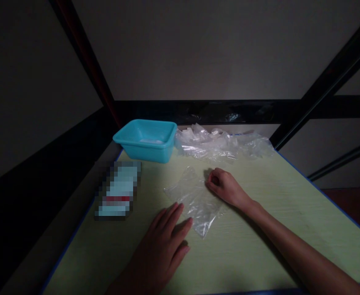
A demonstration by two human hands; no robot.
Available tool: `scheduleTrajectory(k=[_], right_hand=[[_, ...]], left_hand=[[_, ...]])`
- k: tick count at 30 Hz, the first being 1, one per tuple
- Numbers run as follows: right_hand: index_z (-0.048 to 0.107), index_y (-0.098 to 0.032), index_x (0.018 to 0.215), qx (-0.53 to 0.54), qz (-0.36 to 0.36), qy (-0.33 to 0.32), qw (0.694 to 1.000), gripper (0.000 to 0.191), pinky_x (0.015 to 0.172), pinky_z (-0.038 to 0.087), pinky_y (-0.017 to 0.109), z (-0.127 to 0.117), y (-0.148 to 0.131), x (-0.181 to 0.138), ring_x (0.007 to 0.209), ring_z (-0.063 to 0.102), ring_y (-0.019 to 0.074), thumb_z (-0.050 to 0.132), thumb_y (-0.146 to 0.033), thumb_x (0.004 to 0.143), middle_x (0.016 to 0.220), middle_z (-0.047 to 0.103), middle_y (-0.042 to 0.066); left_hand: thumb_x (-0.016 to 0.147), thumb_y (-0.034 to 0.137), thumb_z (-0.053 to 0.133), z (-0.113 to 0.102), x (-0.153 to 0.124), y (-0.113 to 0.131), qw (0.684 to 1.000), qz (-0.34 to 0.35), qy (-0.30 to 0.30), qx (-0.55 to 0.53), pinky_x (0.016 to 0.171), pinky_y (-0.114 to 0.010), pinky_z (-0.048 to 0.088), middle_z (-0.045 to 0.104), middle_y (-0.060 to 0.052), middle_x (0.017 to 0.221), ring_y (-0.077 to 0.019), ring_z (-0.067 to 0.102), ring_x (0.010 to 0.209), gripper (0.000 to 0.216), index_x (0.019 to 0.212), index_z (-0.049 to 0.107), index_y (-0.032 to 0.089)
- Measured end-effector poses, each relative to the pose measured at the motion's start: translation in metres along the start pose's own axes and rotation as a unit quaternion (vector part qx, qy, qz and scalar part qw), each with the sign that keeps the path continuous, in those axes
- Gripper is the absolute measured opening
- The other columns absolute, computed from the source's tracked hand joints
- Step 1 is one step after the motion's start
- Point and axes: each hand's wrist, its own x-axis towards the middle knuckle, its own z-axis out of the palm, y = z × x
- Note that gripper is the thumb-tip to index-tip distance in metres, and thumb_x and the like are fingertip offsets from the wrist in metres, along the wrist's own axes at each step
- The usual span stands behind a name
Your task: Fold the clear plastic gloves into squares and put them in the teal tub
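Note:
A clear plastic bag (195, 200), thin and creased, lies spread on the pale green table (259, 250) between my hands. My left hand (164, 237) rests palm down by the bag's lower left edge, fingers stretched out. Its fingertips reach the film or lie right beside it. At the bag's right edge is my right hand (225, 186), with the fingers curled into a loose fist. Whatever those fingers may hold is hidden, and I cannot tell whether they pinch the film.
A turquoise plastic basin (149, 151) stands at the table's back left. Beside it, a heap of crumpled clear bags (210, 143) runs along the back edge. A blurred-out flat item (118, 190) lies at the left edge. Walls with dark bars rise behind.

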Motion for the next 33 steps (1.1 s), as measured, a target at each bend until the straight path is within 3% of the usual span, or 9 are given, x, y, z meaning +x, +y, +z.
scheduleTrajectory(k=[3,9,12,15,18,20,23,33], right_hand=[[0.047,-0.018,0.068,-0.01,-0.007,0.011,1.0,0.005,0.054,0.031,0.026,-0.001,0.001,-0.001,0.057,0.043,0.0133,0.047,-0.015,0.072,0.065,0.049,0.001],[0.053,-0.016,0.079,-0.049,-0.052,0.035,0.997,0.006,0.059,0.037,0.027,-0.002,-0.001,-0.002,0.063,0.049,0.0151,0.047,-0.014,0.076,0.073,0.054,0.004],[0.057,-0.014,0.085,-0.056,-0.101,0.033,0.993,0.014,0.065,0.043,0.029,-0.007,-0.01,-0.012,0.071,0.054,0.0174,0.043,-0.017,0.084,0.081,0.058,0.008],[0.059,-0.011,0.103,-0.073,-0.178,-0.01,0.981,0.027,0.079,0.046,0.036,-0.011,-0.025,-0.036,0.088,0.058,0.0216,0.04,-0.026,0.09,0.096,0.063,0.013],[0.042,-0.01,0.132,-0.109,-0.258,-0.088,0.956,0.052,0.104,0.03,0.047,-0.011,-0.041,-0.071,0.119,0.046,0.0264,0.043,-0.04,0.09,0.129,0.052,0.015],[0.022,-0.01,0.142,-0.102,-0.286,-0.145,0.942,0.074,0.109,0.022,0.048,-0.008,-0.047,-0.09,0.129,0.034,0.027,0.046,-0.051,0.085,0.141,0.036,0.017],[0.004,-0.011,0.143,-0.091,-0.285,-0.182,0.937,0.086,0.111,0.019,0.046,-0.002,-0.047,-0.107,0.134,0.024,0.0251,0.046,-0.056,0.083,0.145,0.022,0.016],[0.001,-0.015,0.142,-0.132,-0.249,-0.145,0.948,0.083,0.109,0.019,0.053,-0.006,-0.026,-0.112,0.133,0.026,0.028,0.047,-0.053,0.084,0.144,0.022,0.015]], left_hand=[[0.084,0.017,0.051,0.001,-0.001,0.0,1.0,0.003,-0.001,-0.005,0.098,-0.049,0.04,0.033,-0.013,0.143,-0.0303,0.034,0.129,0.046,0.129,0.046,0.023],[0.078,0.025,0.061,0.001,-0.005,0.001,0.999,0.016,-0.028,-0.023,0.097,-0.057,0.036,0.008,-0.011,0.151,-0.0373,0.023,0.133,0.062,0.135,0.036,0.031],[0.074,0.031,0.066,0.0,-0.006,0.001,0.999,0.011,-0.027,-0.031,0.096,-0.059,0.035,0.002,-0.012,0.152,-0.0398,0.019,0.133,0.071,0.137,0.032,0.03],[0.07,0.035,0.07,-0.001,-0.005,0.002,0.998,0.02,-0.031,-0.042,0.097,-0.061,0.033,0.003,-0.012,0.152,-0.0406,0.017,0.134,0.08,0.139,0.029,0.03],[0.072,0.039,0.067,-0.002,-0.004,0.002,0.996,0.039,-0.048,-0.059,0.099,-0.059,0.033,0.009,-0.012,0.151,-0.0383,0.017,0.134,0.076,0.138,0.031,0.029],[0.074,0.04,0.065,-0.004,-0.003,0.001,0.995,0.044,-0.056,-0.066,0.1,-0.057,0.034,0.012,-0.012,0.151,-0.0368,0.018,0.134,0.071,0.136,0.034,0.027],[0.074,0.037,0.065,-0.005,-0.002,0.001,0.995,0.045,-0.065,-0.06,0.1,-0.055,0.034,0.016,-0.013,0.15,-0.0361,0.021,0.134,0.069,0.135,0.037,0.025],[0.075,0.033,0.064,-0.004,-0.002,0.004,0.996,0.044,-0.068,-0.049,0.099,-0.057,0.034,0.01,-0.01,0.151,-0.0362,0.02,0.134,0.071,0.138,0.03,0.031]])
